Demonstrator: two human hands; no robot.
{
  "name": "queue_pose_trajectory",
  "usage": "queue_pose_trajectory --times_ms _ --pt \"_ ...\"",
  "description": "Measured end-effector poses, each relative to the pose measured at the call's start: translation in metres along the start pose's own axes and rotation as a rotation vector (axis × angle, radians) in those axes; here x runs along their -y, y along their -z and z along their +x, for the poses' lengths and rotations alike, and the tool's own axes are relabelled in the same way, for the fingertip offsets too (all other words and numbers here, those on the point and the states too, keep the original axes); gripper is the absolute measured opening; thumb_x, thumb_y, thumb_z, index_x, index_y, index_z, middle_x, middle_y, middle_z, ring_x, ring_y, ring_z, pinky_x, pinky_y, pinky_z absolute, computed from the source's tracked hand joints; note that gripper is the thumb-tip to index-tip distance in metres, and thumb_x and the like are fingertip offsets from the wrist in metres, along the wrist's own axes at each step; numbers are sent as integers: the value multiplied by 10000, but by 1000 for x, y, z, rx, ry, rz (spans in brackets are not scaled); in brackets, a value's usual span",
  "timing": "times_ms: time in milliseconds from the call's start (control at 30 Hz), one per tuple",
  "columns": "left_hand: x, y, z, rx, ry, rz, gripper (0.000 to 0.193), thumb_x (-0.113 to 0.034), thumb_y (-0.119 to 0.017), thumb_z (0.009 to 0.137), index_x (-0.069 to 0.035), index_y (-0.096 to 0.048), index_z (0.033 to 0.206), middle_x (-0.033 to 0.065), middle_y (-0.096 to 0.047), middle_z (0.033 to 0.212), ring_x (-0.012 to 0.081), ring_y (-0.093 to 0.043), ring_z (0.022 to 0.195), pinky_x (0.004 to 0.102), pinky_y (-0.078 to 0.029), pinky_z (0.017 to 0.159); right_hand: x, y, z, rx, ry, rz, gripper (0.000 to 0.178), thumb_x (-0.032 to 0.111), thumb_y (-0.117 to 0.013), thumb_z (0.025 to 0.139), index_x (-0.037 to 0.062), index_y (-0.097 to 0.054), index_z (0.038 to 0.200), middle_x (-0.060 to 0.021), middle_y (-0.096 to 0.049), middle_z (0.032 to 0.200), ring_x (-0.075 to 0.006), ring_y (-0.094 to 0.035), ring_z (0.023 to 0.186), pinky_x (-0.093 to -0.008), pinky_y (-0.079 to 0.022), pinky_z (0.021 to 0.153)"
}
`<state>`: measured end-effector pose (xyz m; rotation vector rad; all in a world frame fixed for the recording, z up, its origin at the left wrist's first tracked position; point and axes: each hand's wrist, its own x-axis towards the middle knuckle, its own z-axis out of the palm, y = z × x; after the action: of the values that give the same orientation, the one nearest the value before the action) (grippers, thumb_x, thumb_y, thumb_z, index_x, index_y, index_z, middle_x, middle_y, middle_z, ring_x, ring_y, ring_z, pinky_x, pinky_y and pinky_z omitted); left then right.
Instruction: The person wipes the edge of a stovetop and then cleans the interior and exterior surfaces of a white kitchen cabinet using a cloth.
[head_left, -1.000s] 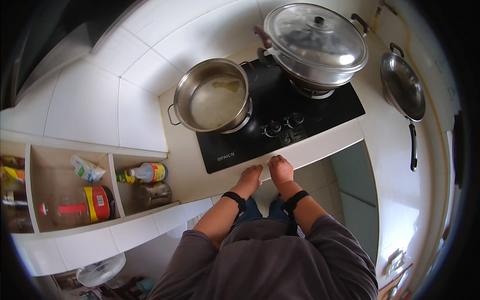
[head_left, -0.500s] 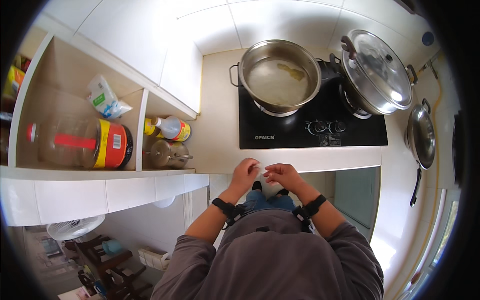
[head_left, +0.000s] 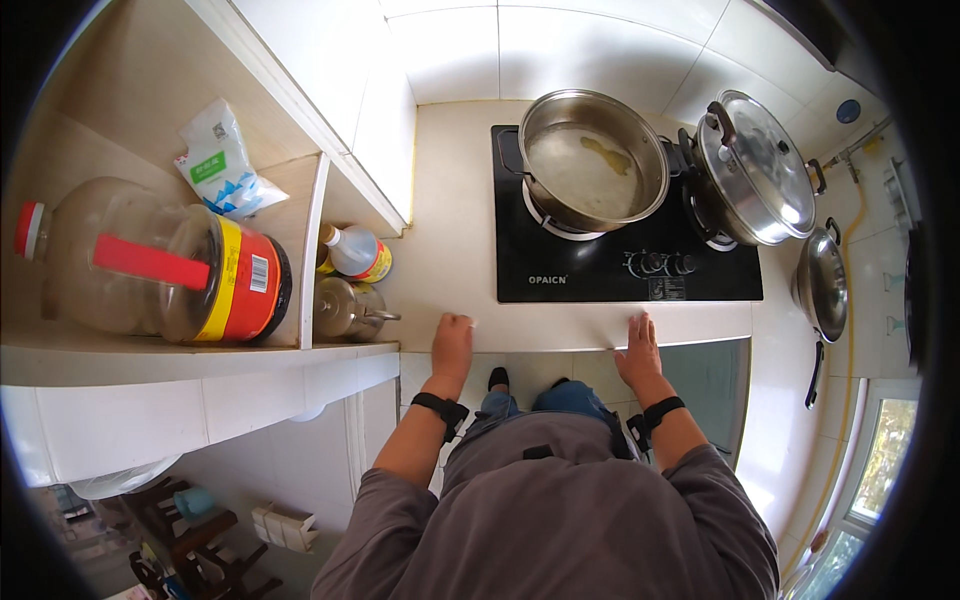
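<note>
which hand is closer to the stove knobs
Right. The right hand is at the counter's front edge, just in front of the knobs; the left hand is farther away, off to their left.

The lid (head_left: 756, 165) is hiding the inside of the large pot (head_left: 712, 203). The left hand (head_left: 452, 345) is hiding its own fingertips. The right edge is cutting off the window (head_left: 884, 460), the lower edge the shirt (head_left: 575, 520).
</note>
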<state>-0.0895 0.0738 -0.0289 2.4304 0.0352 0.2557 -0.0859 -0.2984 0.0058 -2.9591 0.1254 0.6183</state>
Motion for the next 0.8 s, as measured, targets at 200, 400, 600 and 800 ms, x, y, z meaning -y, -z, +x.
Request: queue_pose_trajectory --times_ms 200,400,600,800 --pt "-8 -29 6 86 -301 31 85 -81 -590 825 -19 -597 883 152 -582 983 344 -581 915 420 -489 797 -9 11 14 183 47 -45 887 309 -691 821 34 -208 1512 -251 -109 1576 -383 -170 1457 -407 -242 1175" --pt "-1 -26 79 -57 279 -380 152 -119 -511 890 22 -530 834 238 -557 880 421 -533 865 461 -442 759 -28 29 26 281 156 -7 885 321 -711 790 27 -262 1493 -277 -120 1566 -394 -216 1442 -411 -288 1155" --pt "-18 -37 26 19 88 -296 230 -187 -489 919 26 -491 832 254 -544 851 439 -521 864 497 -419 783 -40 25 29 269 222 3 929 337 -740 742 36 -277 1489 -289 -150 1555 -399 -230 1435 -424 -315 1140" --pt "-12 -28 63 26 294 -353 194 -160 -500 901 15 -495 819 244 -539 847 423 -511 839 489 -407 761 -42 19 26 244 213 40 946 346 -754 727 28 -282 1482 -292 -159 1550 -414 -217 1434 -423 -317 1140"
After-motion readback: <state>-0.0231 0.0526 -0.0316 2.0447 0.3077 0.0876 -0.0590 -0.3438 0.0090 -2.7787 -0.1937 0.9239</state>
